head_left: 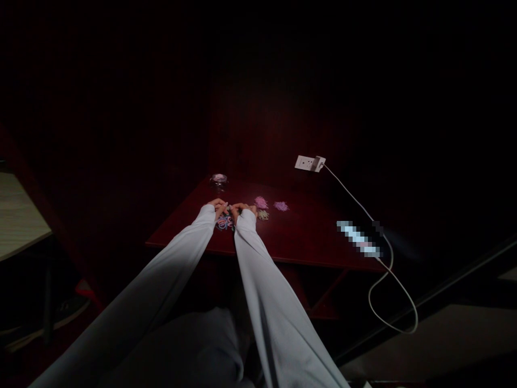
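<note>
Over the dark red desk (299, 237), my left hand (219, 206) and my right hand (242, 208) are close together, fingers bent inward in a pinch. What they hold between the fingertips is too small and dim to make out. Just below them lies a mixed pile of colourful small elastic bands (224, 222), partly covered by my hands. Beside my right hand sit a pink pile (260, 202) and a pale yellow-green pile (263, 215) of thin, band-like pieces. A purple pile (281, 206) lies a little farther right.
A clear round container (218, 181) with something pinkish stands at the back left. A white wall socket (309, 163) feeds a white cable (351, 194) to a blurred-out bright device (358, 238) at the right. A light wooden surface (20, 215) is at far left.
</note>
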Action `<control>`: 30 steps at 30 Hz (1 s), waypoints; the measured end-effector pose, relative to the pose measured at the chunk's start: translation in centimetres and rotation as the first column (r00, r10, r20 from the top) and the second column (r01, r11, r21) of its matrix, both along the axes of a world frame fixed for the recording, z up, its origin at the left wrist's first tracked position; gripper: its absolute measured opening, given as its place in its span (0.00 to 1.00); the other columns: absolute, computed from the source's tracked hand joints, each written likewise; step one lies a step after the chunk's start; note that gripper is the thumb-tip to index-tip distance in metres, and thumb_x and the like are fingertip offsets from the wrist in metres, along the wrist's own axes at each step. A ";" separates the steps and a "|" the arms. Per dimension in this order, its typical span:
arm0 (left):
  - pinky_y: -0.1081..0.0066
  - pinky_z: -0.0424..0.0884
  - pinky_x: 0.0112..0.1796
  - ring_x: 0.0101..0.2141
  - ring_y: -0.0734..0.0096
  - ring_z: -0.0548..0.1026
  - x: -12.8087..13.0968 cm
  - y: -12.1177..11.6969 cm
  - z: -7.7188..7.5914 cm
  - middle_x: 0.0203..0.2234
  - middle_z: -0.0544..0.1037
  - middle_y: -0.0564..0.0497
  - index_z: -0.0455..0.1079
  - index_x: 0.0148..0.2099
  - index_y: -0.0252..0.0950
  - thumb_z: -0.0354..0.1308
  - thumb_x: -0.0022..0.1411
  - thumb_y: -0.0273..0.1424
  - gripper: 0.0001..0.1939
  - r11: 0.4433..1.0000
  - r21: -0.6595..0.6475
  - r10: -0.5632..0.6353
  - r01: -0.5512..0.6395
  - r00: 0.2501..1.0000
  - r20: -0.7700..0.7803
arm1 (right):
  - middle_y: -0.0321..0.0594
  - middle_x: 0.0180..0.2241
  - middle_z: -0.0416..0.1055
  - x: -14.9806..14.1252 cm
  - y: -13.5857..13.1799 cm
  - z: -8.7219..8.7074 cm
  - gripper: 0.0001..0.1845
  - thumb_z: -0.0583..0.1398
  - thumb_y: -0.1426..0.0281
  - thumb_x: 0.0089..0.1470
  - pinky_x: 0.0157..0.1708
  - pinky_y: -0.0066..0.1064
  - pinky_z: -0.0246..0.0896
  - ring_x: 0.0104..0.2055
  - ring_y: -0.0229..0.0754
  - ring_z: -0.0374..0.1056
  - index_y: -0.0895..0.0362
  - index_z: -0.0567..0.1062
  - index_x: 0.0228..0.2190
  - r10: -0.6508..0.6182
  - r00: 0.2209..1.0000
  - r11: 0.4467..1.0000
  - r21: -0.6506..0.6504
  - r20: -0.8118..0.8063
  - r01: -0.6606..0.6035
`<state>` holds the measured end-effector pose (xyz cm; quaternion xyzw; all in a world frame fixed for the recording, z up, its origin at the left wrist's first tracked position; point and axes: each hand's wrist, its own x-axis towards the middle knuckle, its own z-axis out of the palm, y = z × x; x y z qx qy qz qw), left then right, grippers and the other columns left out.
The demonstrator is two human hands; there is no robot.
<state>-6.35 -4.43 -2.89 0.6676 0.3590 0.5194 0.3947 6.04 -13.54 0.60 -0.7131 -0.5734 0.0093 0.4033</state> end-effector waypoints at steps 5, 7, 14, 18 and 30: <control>0.69 0.72 0.27 0.22 0.66 0.76 0.0 0.2 -0.3 0.21 0.81 0.48 0.69 0.31 0.40 0.61 0.47 0.72 0.37 1.000 0.010 -0.006 0.006 1.000 -0.003 | 0.40 0.40 0.84 0.1 0.8 -0.4 0.09 0.65 0.63 0.67 0.49 0.35 0.59 0.50 0.49 0.69 0.50 0.87 0.38 -0.014 0.997 0.999 0.039 -0.082 0.017; 0.69 0.72 0.26 0.22 0.67 0.76 0.0 0.3 -0.3 0.22 0.81 0.47 0.70 0.30 0.40 0.61 0.49 0.71 0.36 1.000 0.015 -0.001 0.001 1.000 -0.007 | 0.41 0.39 0.84 0.2 1.3 -0.8 0.10 0.65 0.63 0.67 0.50 0.35 0.60 0.50 0.49 0.69 0.51 0.87 0.38 -0.034 0.993 0.997 0.063 -0.110 0.041; 0.69 0.72 0.25 0.21 0.66 0.76 0.1 0.0 -0.3 0.21 0.82 0.47 0.70 0.30 0.40 0.61 0.48 0.71 0.36 1.000 -0.004 -0.002 0.002 1.000 0.010 | 0.41 0.37 0.83 0.5 2.0 -1.3 0.10 0.64 0.64 0.67 0.49 0.34 0.61 0.49 0.49 0.69 0.52 0.87 0.39 -0.029 0.995 0.993 0.114 -0.099 0.040; 0.69 0.72 0.24 0.22 0.64 0.77 0.1 0.0 -0.4 0.22 0.82 0.46 0.70 0.30 0.40 0.62 0.45 0.71 0.37 1.000 -0.015 -0.025 0.025 1.000 0.003 | 0.41 0.37 0.84 0.4 1.8 -1.1 0.11 0.63 0.65 0.68 0.50 0.33 0.61 0.49 0.48 0.69 0.52 0.87 0.39 -0.010 0.997 0.992 0.122 -0.081 0.020; 0.66 0.76 0.28 0.25 0.61 0.80 0.3 0.6 -0.3 0.24 0.83 0.44 0.72 0.30 0.39 0.64 0.49 0.67 0.34 1.000 -0.009 -0.016 0.016 1.000 0.011 | 0.41 0.40 0.85 0.4 0.2 0.0 0.10 0.65 0.65 0.68 0.50 0.34 0.61 0.49 0.47 0.69 0.52 0.87 0.40 0.058 0.996 0.998 0.040 -0.064 -0.055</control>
